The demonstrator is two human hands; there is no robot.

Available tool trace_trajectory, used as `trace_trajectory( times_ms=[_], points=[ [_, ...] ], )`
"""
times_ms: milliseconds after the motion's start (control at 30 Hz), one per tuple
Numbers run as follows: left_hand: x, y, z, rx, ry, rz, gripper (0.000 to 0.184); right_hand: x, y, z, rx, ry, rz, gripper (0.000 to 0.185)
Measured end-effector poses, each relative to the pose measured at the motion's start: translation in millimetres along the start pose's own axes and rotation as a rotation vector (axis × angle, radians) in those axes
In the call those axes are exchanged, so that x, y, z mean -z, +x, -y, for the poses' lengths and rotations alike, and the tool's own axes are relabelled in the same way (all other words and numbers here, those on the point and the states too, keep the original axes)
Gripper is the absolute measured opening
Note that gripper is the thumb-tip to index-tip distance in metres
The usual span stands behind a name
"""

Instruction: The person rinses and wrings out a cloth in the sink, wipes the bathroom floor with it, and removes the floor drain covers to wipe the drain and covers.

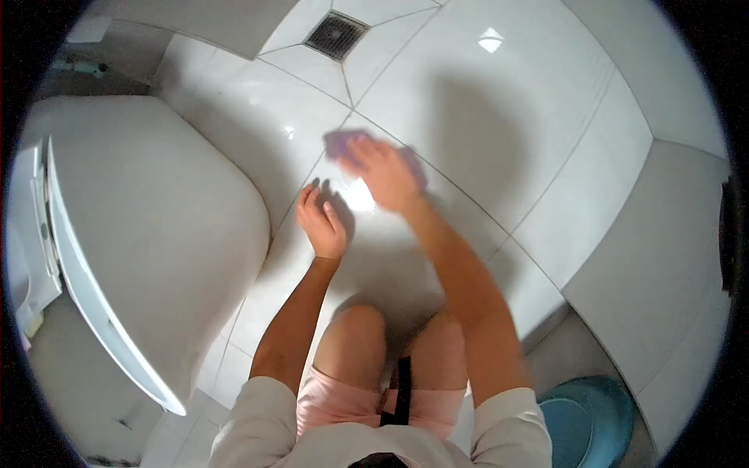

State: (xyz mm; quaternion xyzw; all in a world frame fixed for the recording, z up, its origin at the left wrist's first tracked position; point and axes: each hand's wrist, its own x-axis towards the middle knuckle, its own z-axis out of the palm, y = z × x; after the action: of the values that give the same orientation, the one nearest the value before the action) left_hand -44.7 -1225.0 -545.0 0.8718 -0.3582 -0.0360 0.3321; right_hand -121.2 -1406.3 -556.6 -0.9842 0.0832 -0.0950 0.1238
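My right hand (380, 173) presses a purple cloth (337, 143) against the white tiled floor (538, 78). Motion blurs the fingers a little, and the cloth shows past them on the left and along the hand's right side. My left hand (321, 226) is to the left and nearer my knees, just above or on the tiles. Its fingers are loosely bent and slightly apart, with nothing in them.
A square floor drain (336, 35) is set in the tiles at the top. A large white toilet (156, 234) stands close on my left. Beside me at lower right is a blue-green basin (616, 421). A tiled wall (655, 257) rises on the right.
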Motion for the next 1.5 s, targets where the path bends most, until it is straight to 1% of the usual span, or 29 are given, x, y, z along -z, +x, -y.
trace_trajectory(
  times_ms=[33,67,100,133,200,267,300,367,400,433,500,600,700,767,833,900,933,967,1000,1033,1067,1133,1167,1233,1300,1333,1400,1467,1500],
  points=[
    [-1.3,10.1,-0.9,0.004,0.015,-0.004,0.035,-9.4,11.2,-36.8,-0.063,0.15,-0.114,0.052],
    [-3.4,19.2,3.0,0.012,0.017,-0.014,0.035,6.9,16.4,-59.2,-0.212,0.017,-0.181,0.049],
    [-3.4,28.3,9.2,0.0,0.032,-0.038,0.035,31.7,27.0,-78.8,-0.684,0.366,-0.137,0.046],
    [-0.8,34.4,15.4,-0.013,0.046,-0.058,0.036,27.7,11.7,-99.2,-0.588,-0.138,-0.266,0.045],
    [3.1,36.7,32.9,0.051,0.025,-0.083,0.036,36.5,-19.9,-108.4,-0.72,-0.33,-0.401,0.043],
    [6.7,40.9,35.3,0.182,-0.03,-0.129,0.038,32.6,-46.0,-83.8,-0.803,-0.37,-0.402,0.041],
    [0.4,33.7,37.6,0.194,-0.031,-0.128,0.038,19.2,-51.9,-66.4,-0.912,-0.087,-0.358,0.041],
    [-17.1,16.4,48.4,0.214,0.194,-0.179,0.038,-1.8,-33.6,-13.7,-0.799,0.273,-0.282,0.043],
    [-17.2,20.2,42.6,0.161,0.227,-0.125,0.038,-12.3,-24.5,12.8,-0.76,0.456,-0.237,0.043],
    [-20.0,23.4,40.1,0.167,0.235,-0.122,0.038,-12.5,-6.5,18.5,-0.27,0.198,-0.06,0.048],
    [-16.5,22.4,41.9,0.168,0.254,-0.104,0.039,-24.6,63.4,14.7,-0.113,0.107,-0.03,0.052],
    [-15.3,20.5,48.7,0.168,0.295,-0.071,0.042,-30.1,160.5,-35.4,-0.038,-0.055,-0.004,0.055],
    [-12.6,20.6,45.3,0.158,0.291,-0.058,0.046,-16.0,146.1,-72.2,-0.166,0.102,-0.199,0.051],
    [-11.8,26.8,43.6,0.184,0.342,-0.016,0.05,5.8,86.2,-69.7,-0.153,0.074,-0.094,0.047],
    [-15.5,36.7,33.2,0.201,0.366,0.0,0.052,25.1,11.4,-60.6,-0.023,0.12,0.062,0.047],
    [-14.6,51.5,20.2,0.164,0.298,-0.005,0.053,43.6,-12.3,-90.4,0.025,0.122,0.135,0.046],
    [-24.4,85.5,-5.4,0.112,0.24,0.081,0.051,46.3,-23.2,-114.6,0.064,0.149,0.194,0.045],
    [-40.5,108.2,-19.4,0.042,0.177,0.038,0.052,56.5,-8.1,-143.0,-0.108,0.099,0.246,0.045],
    [-59.1,130.9,-30.9,0.037,0.139,-0.014,0.052,101.7,49.0,-154.6,-0.811,0.442,0.255,0.047],
    [-80.0,159.5,-37.9,0.018,0.104,-0.074,0.052,67.3,40.0,-204.1,-0.47,-0.071,-0.024,0.046],
    [-101.2,188.8,-44.5,0.063,0.112,-0.126,0.052,59.0,57.2,-237.6,-0.517,-0.12,-0.292,0.042],
    [-133.7,230.9,-64.4,0.258,0.139,-0.169,0.052,46.3,88.7,-254.7,-0.577,-0.183,-0.37,0.041],
    [-145.2,241.1,-70.9,0.258,0.138,-0.162,0.052,38.3,102.3,-252.0,-0.623,-0.244,-0.418,0.04],
    [-161.8,257.0,-79.7,0.386,0.273,-0.252,0.053,23.2,100.9,-224.0,-0.451,-0.05,-0.3,0.04],
    [-161.6,255.4,-77.1,0.392,0.29,-0.195,0.056,23.2,79.3,-183.1,-0.397,0.255,-0.185,0.038],
    [-166.7,255.8,-74.2,0.382,0.327,-0.196,0.056,34.1,67.8,-189.6,-0.393,0.254,-0.184,0.038],
    [-166.1,258.1,-77.1,0.384,0.362,-0.174,0.058,53.1,44.3,-220.4,0.015,0.171,0.112,0.038],
    [-165.4,261.9,-78.9,0.388,0.384,-0.15,0.058,100.3,72.3,-264.1,-0.468,0.073,0.227,0.038],
    [-166.1,260.9,-78.1,0.392,0.402,-0.124,0.059,90.1,77.5,-293.7,-0.502,-0.023,0.013,0.041]
  ],
)
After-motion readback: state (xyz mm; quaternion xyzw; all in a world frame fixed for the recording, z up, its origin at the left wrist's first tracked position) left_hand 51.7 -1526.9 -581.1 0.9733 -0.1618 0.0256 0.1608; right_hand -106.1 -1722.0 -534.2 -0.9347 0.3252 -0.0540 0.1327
